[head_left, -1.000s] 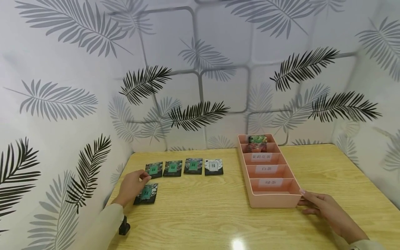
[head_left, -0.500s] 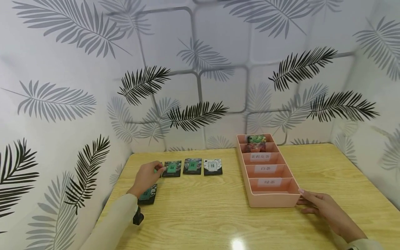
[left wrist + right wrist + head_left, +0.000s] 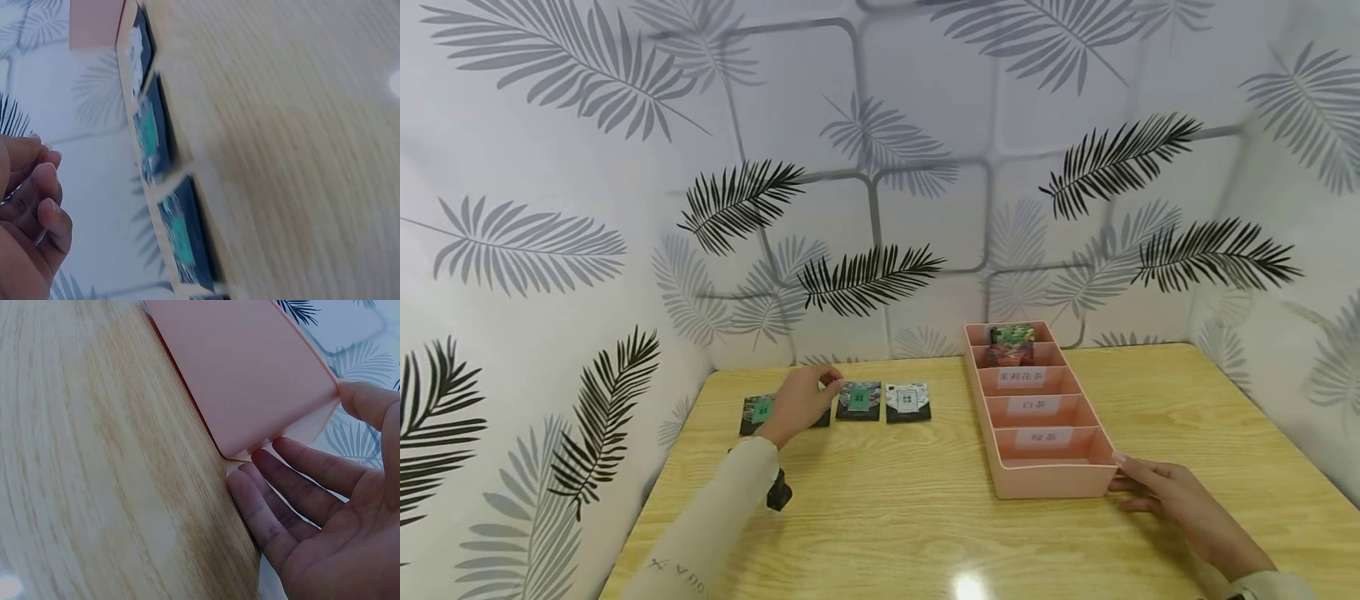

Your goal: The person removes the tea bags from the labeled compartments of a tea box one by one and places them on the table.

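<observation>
Several packets (image 3: pixel 860 408) lie near the far left corner of the surface (image 3: pixel 940 500), where the left grip (image 3: pixel 801 404), loosely bent and holding nothing, would best pinch one by its edge, while the right grip (image 3: pixel 1172 500), clamped on the near right corner of the box (image 3: pixel 1056 483), steadies it

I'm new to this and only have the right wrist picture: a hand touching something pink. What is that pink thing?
Observer: The head view shows it is a pink box divided into five compartments.
Visitor: Oh! Is there anything in it?
Observer: Yes, a green packet and a red packet show at its far end.
Visitor: And where's the person's other hand?
Observer: The left hand is at a row of packets on the table, partly blocking them in the head view.
</observation>
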`<state>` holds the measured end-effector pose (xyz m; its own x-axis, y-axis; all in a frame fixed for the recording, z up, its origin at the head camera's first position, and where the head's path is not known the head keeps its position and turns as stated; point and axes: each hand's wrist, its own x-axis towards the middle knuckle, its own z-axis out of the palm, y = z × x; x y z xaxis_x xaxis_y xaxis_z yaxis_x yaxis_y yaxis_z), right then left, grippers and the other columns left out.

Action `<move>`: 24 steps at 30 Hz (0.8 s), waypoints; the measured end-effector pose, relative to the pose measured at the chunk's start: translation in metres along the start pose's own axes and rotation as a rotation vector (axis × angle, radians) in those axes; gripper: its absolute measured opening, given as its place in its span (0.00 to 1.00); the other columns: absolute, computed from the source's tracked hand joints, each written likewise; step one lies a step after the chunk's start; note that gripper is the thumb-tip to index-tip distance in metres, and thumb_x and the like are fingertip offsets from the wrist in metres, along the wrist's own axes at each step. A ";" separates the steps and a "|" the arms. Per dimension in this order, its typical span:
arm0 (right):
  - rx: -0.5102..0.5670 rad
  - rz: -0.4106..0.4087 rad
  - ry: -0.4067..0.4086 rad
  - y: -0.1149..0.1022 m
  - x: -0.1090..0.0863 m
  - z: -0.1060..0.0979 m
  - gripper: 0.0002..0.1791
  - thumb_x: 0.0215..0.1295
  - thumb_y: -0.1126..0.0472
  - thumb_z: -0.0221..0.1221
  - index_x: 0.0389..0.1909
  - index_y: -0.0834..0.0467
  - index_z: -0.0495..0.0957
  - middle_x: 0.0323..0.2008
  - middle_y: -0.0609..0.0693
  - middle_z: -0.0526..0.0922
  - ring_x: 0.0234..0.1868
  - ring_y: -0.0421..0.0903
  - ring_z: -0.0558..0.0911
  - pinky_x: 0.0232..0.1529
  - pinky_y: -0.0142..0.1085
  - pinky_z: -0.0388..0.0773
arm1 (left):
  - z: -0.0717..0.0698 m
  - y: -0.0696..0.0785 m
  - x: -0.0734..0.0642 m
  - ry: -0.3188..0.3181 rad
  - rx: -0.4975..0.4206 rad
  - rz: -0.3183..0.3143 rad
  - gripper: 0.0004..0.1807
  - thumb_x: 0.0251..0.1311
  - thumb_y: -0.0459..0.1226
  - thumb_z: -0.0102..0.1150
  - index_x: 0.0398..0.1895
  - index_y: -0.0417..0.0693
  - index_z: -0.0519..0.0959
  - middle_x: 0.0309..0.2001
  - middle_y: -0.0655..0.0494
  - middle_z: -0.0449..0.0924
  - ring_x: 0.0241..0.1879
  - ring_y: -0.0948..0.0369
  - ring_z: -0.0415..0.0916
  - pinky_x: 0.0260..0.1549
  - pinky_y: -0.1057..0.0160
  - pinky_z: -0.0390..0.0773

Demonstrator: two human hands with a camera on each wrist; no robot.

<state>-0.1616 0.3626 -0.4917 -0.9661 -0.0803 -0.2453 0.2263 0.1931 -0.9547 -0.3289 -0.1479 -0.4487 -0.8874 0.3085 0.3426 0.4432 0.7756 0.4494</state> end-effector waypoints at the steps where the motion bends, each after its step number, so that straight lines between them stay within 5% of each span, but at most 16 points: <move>1: 0.004 0.002 0.003 0.000 0.000 0.000 0.38 0.72 0.43 0.48 0.63 0.77 0.62 0.50 0.57 0.80 0.49 0.46 0.81 0.48 0.41 0.78 | 0.002 0.003 0.003 -0.001 -0.005 0.004 0.08 0.66 0.45 0.57 0.39 0.53 0.81 0.31 0.65 0.79 0.23 0.67 0.70 0.26 0.62 0.71; 15: 0.004 -0.002 0.014 0.002 -0.003 -0.002 0.38 0.72 0.44 0.48 0.62 0.77 0.63 0.50 0.58 0.81 0.49 0.45 0.81 0.48 0.41 0.78 | 0.037 0.050 0.040 -0.016 -0.076 0.158 0.07 0.67 0.44 0.56 0.39 0.55 0.81 0.32 0.65 0.79 0.24 0.68 0.71 0.27 0.64 0.73; 24: 0.012 0.010 0.015 0.002 0.001 -0.002 0.39 0.72 0.43 0.48 0.63 0.77 0.62 0.50 0.58 0.80 0.49 0.47 0.81 0.48 0.41 0.78 | 0.056 0.075 0.057 -0.043 -0.097 0.195 0.08 0.67 0.44 0.56 0.41 0.54 0.82 0.34 0.64 0.81 0.29 0.69 0.74 0.34 0.63 0.76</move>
<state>-0.1618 0.3646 -0.4938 -0.9656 -0.0640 -0.2519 0.2369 0.1822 -0.9543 -0.3535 -0.0415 -0.4412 -0.7874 0.4725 0.3959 0.6153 0.6429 0.4562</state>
